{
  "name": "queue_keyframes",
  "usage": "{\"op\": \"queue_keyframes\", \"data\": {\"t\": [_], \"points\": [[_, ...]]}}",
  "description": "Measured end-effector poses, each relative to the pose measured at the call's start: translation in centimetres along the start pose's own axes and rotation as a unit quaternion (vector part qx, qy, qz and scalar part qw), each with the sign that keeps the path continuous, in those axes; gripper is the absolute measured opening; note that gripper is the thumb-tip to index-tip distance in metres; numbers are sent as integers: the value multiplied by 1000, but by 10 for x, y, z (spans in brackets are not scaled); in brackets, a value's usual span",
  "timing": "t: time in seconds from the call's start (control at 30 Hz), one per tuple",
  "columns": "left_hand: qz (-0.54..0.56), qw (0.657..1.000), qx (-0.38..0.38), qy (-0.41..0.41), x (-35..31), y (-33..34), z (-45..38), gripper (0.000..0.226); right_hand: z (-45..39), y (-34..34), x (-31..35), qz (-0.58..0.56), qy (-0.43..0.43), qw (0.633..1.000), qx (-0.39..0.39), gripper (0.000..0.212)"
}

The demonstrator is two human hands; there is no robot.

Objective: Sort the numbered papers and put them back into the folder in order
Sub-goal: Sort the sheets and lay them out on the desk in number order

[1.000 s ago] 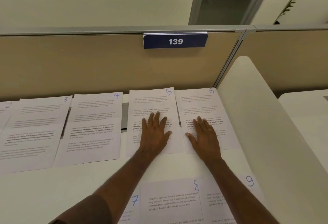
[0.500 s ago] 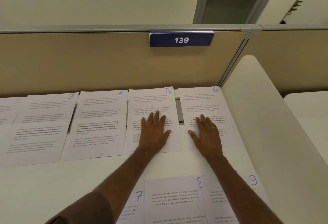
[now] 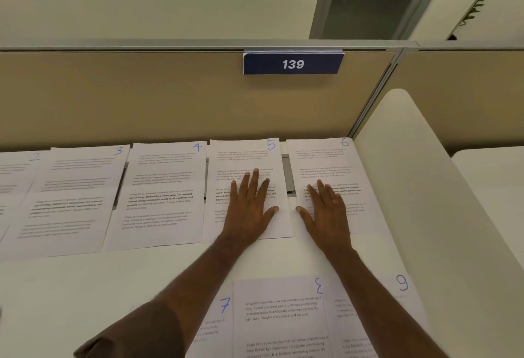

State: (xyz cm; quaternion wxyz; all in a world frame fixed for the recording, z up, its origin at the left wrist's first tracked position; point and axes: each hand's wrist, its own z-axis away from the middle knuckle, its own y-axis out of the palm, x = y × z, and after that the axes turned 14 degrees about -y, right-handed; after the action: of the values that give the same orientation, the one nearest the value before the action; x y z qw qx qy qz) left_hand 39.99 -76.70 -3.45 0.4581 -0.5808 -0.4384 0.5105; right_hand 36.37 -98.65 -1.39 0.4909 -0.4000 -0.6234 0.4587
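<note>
Papers 2 to 6 are laid in order along the counter's (image 3: 71, 295) far edge, 7 to 9 at the near edge. Paper 5 (image 3: 243, 159) is pressed flat by the left hand (image 3: 248, 210), paper 6 (image 3: 320, 159) by the right hand (image 3: 329, 213), fingers straight. Stacking remains; no folder is seen.

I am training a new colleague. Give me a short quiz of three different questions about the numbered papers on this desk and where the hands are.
1. True or false: the left hand lies flat on paper 5.
2. Multiple choice: which paper does the right hand rest on? A) paper 4 B) paper 6 C) paper 9
3. Fill in: in the near row, the sheet that overlaps paper 7 carries the number ___.

Key: 1 true; 2 B; 3 the number 8, on paper 8.
</note>
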Motion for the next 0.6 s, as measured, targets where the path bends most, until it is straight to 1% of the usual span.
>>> {"op": "queue_keyframes", "data": {"t": [0.13, 0.33, 0.5, 0.6], "points": [[15, 1000, -6, 27, 6, -9, 20, 74, 12, -7, 20, -5, -13, 1000, -23, 83], [8, 999, -5, 52, 16, -27, 84, 75, 55, -14, 65, 7, -35, 999, -28, 74], [12, 999, 2, 43, 38, -43, 156, 71, 119, -14, 107, -13, -54, 998, -20, 71], [26, 999, 11, 37, 53, -49, 209, 69, 168, -5, 134, -46, -70, 996, -15, 70]]}}
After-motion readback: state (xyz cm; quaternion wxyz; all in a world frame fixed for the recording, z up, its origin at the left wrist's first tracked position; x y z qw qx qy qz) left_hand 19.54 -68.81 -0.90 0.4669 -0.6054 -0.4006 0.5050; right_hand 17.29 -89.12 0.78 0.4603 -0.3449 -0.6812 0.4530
